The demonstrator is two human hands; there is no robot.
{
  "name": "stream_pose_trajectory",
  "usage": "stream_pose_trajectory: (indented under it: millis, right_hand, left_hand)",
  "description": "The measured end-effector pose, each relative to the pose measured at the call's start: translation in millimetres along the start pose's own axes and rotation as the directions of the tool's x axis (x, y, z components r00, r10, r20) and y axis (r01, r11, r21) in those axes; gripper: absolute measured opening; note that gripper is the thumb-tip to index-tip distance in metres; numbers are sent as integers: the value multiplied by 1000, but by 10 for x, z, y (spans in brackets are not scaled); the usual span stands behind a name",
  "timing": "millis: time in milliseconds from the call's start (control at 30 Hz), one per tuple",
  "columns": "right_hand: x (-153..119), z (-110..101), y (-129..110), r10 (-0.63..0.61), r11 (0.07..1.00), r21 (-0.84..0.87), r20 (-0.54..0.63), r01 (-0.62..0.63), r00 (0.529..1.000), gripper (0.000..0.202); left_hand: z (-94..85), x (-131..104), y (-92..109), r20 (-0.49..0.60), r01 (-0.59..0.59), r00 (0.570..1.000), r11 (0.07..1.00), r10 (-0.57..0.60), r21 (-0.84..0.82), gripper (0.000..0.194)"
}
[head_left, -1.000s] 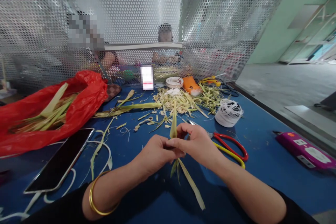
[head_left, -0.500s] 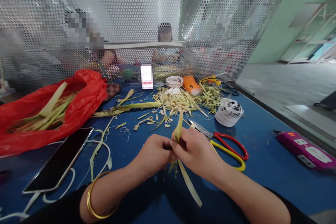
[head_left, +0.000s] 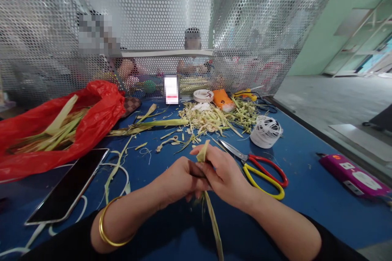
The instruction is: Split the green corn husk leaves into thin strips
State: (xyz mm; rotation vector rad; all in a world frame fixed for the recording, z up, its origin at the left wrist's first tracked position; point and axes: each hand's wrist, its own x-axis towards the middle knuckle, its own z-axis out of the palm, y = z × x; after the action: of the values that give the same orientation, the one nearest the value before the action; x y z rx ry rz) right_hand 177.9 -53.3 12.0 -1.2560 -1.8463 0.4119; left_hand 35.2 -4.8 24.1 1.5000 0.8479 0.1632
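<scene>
My left hand [head_left: 183,177] and my right hand [head_left: 225,173] meet over the near middle of the blue table. Both are closed on a pale green, dried leaf strip [head_left: 213,222] that looks like corn husk. One folded end of it pokes up above my right thumb, and a long tail hangs down below the hands. The part between my fingers is hidden. Just right of my right hand lie scissors [head_left: 266,171] with one red and one yellow handle, blades slightly apart. Beyond my hands spreads a heap of shredded husk pieces [head_left: 211,118].
At left, a red plastic bag [head_left: 104,102] holds more husks, near a dark phone [head_left: 69,187] with a white cable. A roll of white strip [head_left: 266,132] and a purple power bank [head_left: 353,175] are at right. A perforated metal screen [head_left: 159,16] stands behind, with people beyond it.
My right hand has turned and its fingers wrap further over the strip. The upper end now sticks up less, and the hanging tail has swung toward me and looks narrower.
</scene>
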Motion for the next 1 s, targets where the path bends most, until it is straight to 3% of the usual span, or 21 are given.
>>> stream_pose_trajectory:
  millis: [167,333,467,667,800,900,1000]
  right_hand:
    - [74,-135,143,160,985,59,72,-165,984,21]
    - [108,-225,227,127,970,-221,92,-104,988,23]
    - [90,-182,225,24,953,-303,23,-16,999,17]
    - [50,-125,222,38,955,-290,-70,-57,997,19]
    - [119,-183,194,-52,962,-272,-195,-3,979,17]
    - [241,-274,54,-192,936,-345,-347,65,918,14]
    - [380,-277,-160,-258,913,-399,-392,89,883,17]
  left_hand:
    - [-53,5,10,-88,0,996,990,-13,-143,27]
    - [-144,-1,13,-58,-26,998,965,11,-260,49]
    - [-134,-7,17,-34,-7,999,970,-1,-243,33]
    - [-125,-24,10,44,9,999,976,1,-219,22]
    - [-173,-32,61,-103,-41,995,957,12,-287,27]
    - [-245,-29,195,-230,-144,972,902,51,-406,33]
    - [-333,-18,360,-328,-301,933,813,144,-499,30]
